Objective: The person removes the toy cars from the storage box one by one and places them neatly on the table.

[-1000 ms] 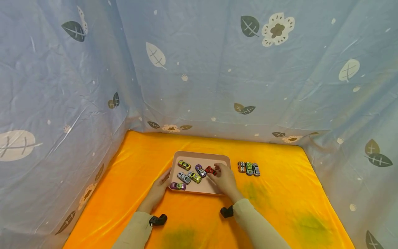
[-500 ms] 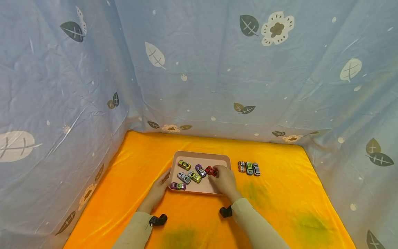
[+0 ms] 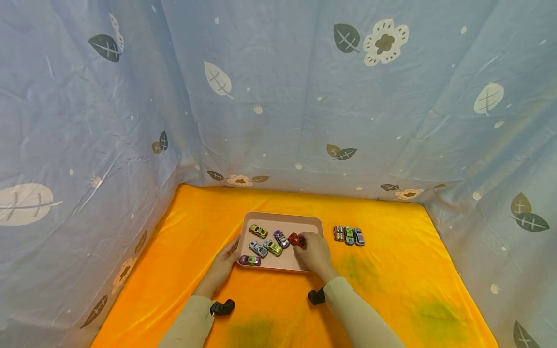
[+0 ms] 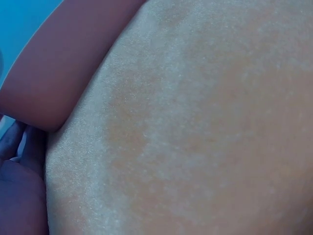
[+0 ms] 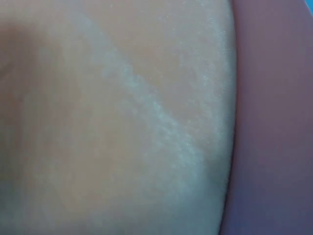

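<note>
The right hand [image 3: 314, 251] pinches a small red die-cast toy car [image 3: 296, 239] inside the shallow pink rectangular tray [image 3: 283, 218], whose left edge the left hand [image 3: 226, 258] grips. The car is probably light, rigid and smooth, best held across its flanks. Its long axis appears to run left to right across the tray; which end is the nose cannot be told.

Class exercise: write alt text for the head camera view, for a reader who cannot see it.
A right hand grips a red toy car in a pink tray of small cars, the left hand holding the tray's edge. Three more cars stand on orange cloth.
</note>
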The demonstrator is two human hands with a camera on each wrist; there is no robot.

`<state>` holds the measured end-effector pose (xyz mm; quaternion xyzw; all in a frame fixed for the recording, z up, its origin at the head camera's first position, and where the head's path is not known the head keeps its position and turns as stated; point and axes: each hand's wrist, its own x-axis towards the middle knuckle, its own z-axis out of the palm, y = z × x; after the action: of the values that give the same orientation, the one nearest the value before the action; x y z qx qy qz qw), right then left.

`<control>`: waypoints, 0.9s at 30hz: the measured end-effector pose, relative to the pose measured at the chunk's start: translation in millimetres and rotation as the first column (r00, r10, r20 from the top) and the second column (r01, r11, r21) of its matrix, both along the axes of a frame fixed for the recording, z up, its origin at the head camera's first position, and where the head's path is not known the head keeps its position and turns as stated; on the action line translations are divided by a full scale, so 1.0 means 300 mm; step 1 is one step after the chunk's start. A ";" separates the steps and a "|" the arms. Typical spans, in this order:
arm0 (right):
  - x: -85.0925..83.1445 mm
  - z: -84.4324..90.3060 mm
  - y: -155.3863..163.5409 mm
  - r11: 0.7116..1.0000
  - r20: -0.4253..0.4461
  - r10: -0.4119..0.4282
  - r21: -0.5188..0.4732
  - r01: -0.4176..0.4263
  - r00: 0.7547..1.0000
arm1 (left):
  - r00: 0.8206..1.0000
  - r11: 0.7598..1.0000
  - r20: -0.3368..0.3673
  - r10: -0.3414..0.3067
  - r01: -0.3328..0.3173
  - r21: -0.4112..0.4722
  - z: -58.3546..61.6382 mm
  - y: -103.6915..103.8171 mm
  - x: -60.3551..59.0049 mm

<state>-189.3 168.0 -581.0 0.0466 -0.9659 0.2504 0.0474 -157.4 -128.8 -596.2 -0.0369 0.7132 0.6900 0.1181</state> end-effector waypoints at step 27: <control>0.029 0.100 0.265 0.908 0.027 -0.129 -0.398 0.130 0.991 | 1.000 1.000 0.005 -0.009 0.009 -0.009 0.006 -0.002 0.005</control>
<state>-180.6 247.5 -551.1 -0.0281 -0.8955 0.4382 0.0723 -155.8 -129.6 -594.3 -0.0361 0.7163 0.6860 0.1229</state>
